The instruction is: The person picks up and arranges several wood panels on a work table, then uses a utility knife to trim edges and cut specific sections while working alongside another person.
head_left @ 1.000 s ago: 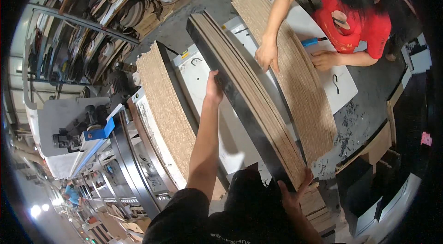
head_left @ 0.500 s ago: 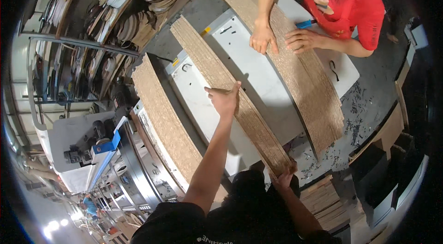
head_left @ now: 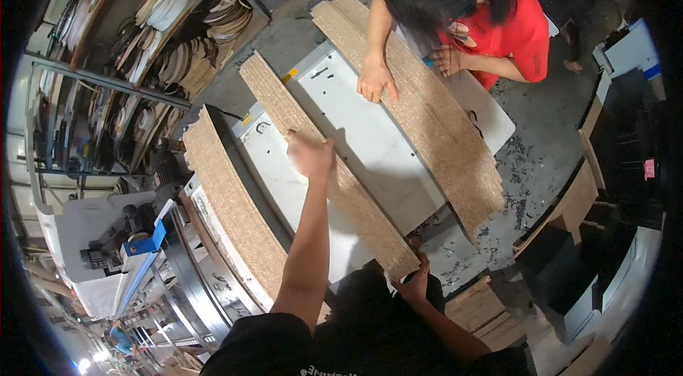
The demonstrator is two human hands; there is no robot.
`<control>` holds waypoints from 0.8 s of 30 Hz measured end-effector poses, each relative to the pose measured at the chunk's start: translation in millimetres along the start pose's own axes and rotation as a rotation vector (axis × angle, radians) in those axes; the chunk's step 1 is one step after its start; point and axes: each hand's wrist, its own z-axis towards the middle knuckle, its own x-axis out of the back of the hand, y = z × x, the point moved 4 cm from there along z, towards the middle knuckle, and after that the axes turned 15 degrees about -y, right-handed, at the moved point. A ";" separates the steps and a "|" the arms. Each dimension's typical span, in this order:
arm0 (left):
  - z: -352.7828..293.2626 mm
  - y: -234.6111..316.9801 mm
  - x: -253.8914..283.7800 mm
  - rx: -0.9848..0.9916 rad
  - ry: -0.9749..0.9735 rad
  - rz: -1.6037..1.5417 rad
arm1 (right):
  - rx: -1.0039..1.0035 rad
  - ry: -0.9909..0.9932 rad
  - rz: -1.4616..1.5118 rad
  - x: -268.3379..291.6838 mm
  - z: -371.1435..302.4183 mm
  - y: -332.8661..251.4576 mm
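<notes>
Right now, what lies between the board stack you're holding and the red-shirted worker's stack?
In the head view: white tabletop, dotted with a few small dark scraps.

Bright, even light falls on the white tabletop [head_left: 380, 152], with soft grey shadow along the right side of the long stack of brown particleboard strips [head_left: 356, 202]. The bare left hand [head_left: 311, 155] looks blurred. Beyond the near left corner, small white lamps [head_left: 85, 364] glare. Distortion bows outer edges toward a black rim.

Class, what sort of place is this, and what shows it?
Probably a woodworking workshop: long, brown, chipboard-like stacked strips, grey metal shelving holding coiled pale bands, and a bulky grey-white machine.
</notes>
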 end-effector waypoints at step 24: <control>5.9 4.4 -11.7 0.013 0.008 0.042 | -0.063 0.181 -0.643 295.0 118.5 -51.2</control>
